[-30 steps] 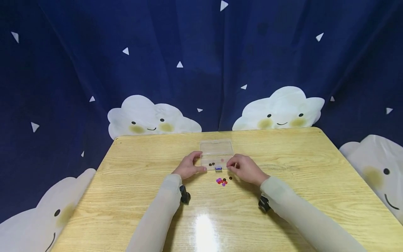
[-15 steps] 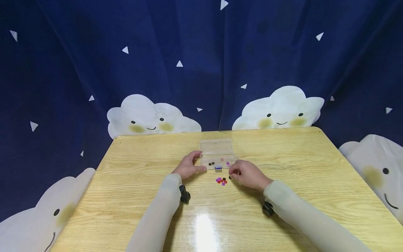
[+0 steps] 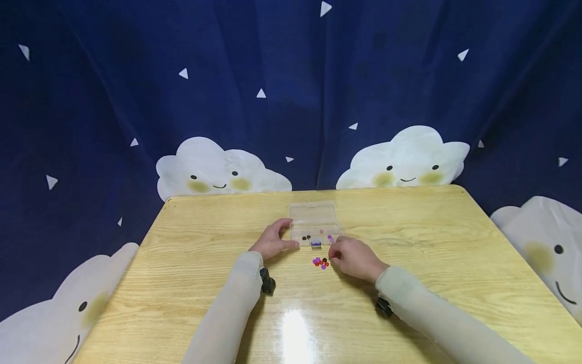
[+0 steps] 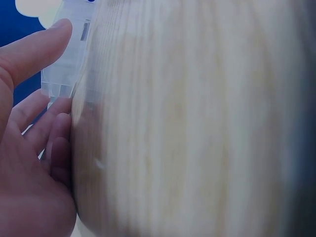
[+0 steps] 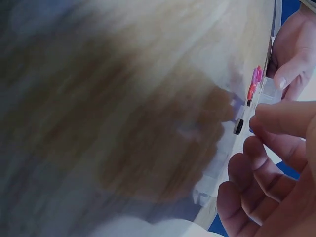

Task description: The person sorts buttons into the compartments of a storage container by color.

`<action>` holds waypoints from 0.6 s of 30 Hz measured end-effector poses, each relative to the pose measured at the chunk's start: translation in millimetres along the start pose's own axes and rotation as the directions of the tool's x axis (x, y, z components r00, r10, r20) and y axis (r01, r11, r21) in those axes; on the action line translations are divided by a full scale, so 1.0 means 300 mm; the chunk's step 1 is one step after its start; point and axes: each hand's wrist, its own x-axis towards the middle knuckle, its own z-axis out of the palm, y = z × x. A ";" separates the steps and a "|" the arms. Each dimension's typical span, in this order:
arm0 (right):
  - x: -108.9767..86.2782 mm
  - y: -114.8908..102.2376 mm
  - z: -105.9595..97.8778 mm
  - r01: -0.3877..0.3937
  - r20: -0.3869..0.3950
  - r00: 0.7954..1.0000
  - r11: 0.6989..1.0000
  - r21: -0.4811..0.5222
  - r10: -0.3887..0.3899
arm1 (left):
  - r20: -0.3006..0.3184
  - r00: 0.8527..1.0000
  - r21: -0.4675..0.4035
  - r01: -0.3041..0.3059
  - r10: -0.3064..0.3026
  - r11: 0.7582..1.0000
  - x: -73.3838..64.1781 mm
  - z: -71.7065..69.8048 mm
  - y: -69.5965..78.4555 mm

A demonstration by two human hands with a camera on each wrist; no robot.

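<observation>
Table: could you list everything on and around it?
Table: 1, light wood, centre
Curtain: 1, navy, behind
Clouds: 4, white, on curtain
Triangles: many, white, on curtain
Box: 1, clear, on table
Mark: 1, blue, box front
Boxed pieces: several, black, purple, pink
Loose pieces: about seven, red, purple, black, before box
Single piece: 1, black, near right fingers
Cameras: 2, black, at wrists
Sleeves: 2, pale, on arms
Left hand: 1, box's left end
Right hand: 1, beside loose pieces

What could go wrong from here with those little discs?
The black disc beside the right hand looks tiny, so it might escape a pinch. That hand could also bump the loose discs close by. And if the left hand nudges the open clear box, the discs inside might shift.
</observation>
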 end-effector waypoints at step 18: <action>0.001 -0.005 0.023 0.017 0.004 1.000 1.000 -0.006 -0.017 | -0.011 1.000 -0.001 -0.001 0.001 1.000 -0.002 0.005 0.001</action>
